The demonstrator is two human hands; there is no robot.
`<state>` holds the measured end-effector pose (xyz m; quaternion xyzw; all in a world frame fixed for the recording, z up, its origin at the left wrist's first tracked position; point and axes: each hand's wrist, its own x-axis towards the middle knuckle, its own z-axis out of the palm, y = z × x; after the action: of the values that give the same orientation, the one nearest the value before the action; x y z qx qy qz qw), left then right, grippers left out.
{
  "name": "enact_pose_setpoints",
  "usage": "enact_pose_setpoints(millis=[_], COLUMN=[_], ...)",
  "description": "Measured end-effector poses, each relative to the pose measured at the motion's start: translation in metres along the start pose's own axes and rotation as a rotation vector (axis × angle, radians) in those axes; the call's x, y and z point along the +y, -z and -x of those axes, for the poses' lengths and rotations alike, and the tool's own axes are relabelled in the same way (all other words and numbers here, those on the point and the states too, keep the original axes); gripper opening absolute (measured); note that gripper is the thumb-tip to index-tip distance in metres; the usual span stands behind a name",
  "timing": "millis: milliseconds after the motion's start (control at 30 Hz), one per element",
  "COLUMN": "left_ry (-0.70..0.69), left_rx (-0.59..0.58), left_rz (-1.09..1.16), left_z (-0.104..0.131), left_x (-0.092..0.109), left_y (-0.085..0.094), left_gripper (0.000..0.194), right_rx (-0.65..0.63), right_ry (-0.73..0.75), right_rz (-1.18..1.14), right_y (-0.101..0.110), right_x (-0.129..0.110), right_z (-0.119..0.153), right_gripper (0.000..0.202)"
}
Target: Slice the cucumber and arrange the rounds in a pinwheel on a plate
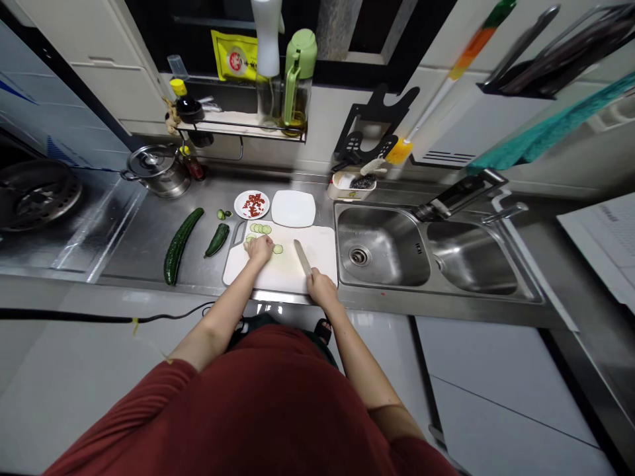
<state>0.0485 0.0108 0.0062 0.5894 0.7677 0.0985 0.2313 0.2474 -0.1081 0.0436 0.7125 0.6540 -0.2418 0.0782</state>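
My right hand (322, 288) is wrapped round the handle of a kitchen knife (301, 257), whose blade points away over the right half of a white cutting board (297, 281). On the board's left half, my left hand (260, 249) rests with its fingers curled among cucumber slices. What its fingertips hold, if anything, is hidden. A short row of cucumber slices (260, 229) lies beyond that hand, and a cucumber slice (278, 249) lies just right of it. Left of the board are a cut piece of cucumber (217, 240) and a long whole cucumber (183, 246).
Behind the board stand a white plate (293, 208) and a small plate of chopped red pieces (239, 206). A double steel sink (381, 244) adjoins the board's right side. A lidded pot (157, 175) is at back left. A shelf with bottles (238, 125) hangs above.
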Motion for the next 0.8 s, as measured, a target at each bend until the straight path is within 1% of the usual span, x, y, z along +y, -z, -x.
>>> enact_pose_setpoints(millis=[200, 333, 567, 800], left_ry=[-0.009, -0.020, -0.013, -0.029], left_rx=[0.003, 0.000, -0.018, -0.005], left_rz=[-0.036, -0.039, -0.034, -0.021], left_z=[-0.002, -0.002, -0.001, 0.000], left_x=[0.001, 0.000, 0.001, 0.001], left_y=[-0.001, -0.001, 0.000, 0.001], left_gripper=[0.011, 0.011, 0.012, 0.011], right_rx=[-0.038, -0.056, -0.069, -0.070], right_ry=[0.092, 0.102, 0.112, 0.121], right_rz=[0.043, 0.074, 0.087, 0.088], right_y=[0.004, 0.005, 0.004, 0.000], right_x=[-0.019, -0.027, -0.030, -0.030], right_z=[0.010, 0.011, 0.007, 0.005], right_gripper=[0.031, 0.029, 0.030, 0.029])
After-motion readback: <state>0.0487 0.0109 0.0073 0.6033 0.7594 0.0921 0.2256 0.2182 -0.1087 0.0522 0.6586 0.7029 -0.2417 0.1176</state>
